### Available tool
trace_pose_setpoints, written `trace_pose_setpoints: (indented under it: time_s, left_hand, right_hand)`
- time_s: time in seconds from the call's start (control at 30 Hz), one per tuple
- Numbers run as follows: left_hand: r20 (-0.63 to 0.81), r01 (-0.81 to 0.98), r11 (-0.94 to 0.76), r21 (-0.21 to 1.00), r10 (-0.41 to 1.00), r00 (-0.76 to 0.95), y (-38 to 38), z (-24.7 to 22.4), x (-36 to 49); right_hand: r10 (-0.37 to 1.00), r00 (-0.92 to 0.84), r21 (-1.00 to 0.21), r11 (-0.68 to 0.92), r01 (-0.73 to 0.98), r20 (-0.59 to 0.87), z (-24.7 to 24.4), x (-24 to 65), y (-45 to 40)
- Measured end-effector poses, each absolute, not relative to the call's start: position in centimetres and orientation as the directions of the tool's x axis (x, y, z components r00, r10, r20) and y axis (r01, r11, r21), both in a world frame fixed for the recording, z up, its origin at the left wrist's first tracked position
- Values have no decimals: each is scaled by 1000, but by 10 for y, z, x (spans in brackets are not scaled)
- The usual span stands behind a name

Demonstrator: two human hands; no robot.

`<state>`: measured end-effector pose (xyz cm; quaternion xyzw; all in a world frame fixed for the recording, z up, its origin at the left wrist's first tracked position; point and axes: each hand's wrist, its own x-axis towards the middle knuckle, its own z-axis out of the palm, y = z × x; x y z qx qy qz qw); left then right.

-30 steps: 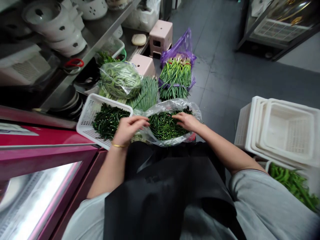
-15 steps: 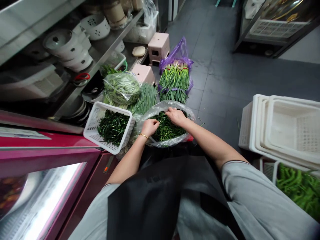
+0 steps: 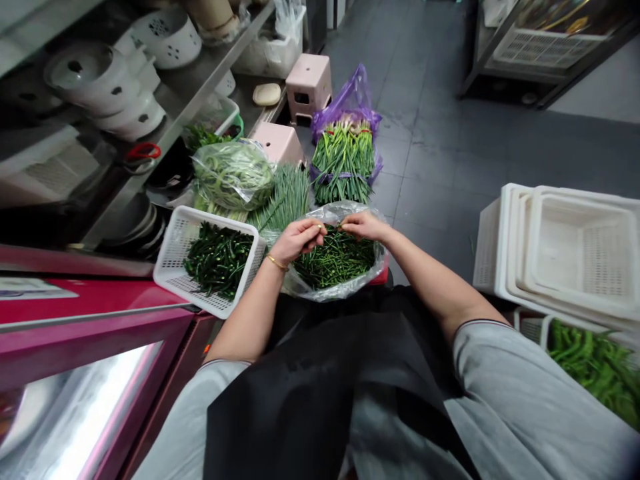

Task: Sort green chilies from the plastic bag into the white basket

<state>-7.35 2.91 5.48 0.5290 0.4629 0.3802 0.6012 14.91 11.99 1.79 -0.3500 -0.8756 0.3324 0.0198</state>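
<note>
Thin dark green chili peppers (image 3: 335, 261) fill a clear plastic bag (image 3: 345, 291) with its mouth spread wide in front of me. Over the bag's left part is my left hand (image 3: 299, 240), its thumb and fingers pinched together; a small pale-green bit shows at the tips, too small to name. My right hand (image 3: 366, 225) is above the bag's far side, fingertips closed on what looks like a thin green chili pepper. The two hands face each other, slightly apart. Left of the bag, a white perforated basket (image 3: 173, 257) holds more dark green peppers (image 3: 219, 259).
Beyond the bag lie green stalks in a purple bag (image 3: 345, 157) and bagged greens (image 3: 234, 172). Pink stools (image 3: 307, 83) stand behind. Metal shelving (image 3: 187, 110) and a red-framed cabinet (image 3: 100, 317) line the left. Stacked white baskets (image 3: 510, 243) and light-green peppers (image 3: 593, 367) are at right.
Both hands have lifted from the peppers and come closer together. My left hand moved up and slightly right; the right one moved a little right. The camera view has shifted slightly.
</note>
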Motion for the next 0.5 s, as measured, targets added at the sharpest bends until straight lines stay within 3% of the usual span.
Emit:
trace_pose_setpoints:
  time_s: [0.07, 0.17, 0.23, 0.33, 0.43, 0.5]
  left_hand:
    - [-183, -19, 194, 981, 952, 245, 20, 54, -80]
    - [-267, 155, 233, 960, 928, 261, 9, 38, -78]
    - [-296, 269, 236, 934, 932, 208, 8, 25, -71]
    - [-219, 303, 186, 935, 973, 79, 18, 13, -58]
    - [-196, 161, 184, 970, 978, 66, 32, 14, -44]
    - [-276, -8, 278, 961, 955, 107, 37, 17, -37]
  right_hand:
    - [678, -704, -401, 596, 695, -212, 5, 144, 118]
    - [664, -691, -194, 666, 720, -284, -3, 133, 116]
    - [623, -723, -209, 696, 687, -300, 5, 128, 117]
    - [635, -754, -356, 675, 647, -167, 27, 125, 115]
    - [682, -730, -482, 625, 614, -47, 46, 122, 106]
    - [716, -698, -454, 624, 636, 7, 48, 119, 97]
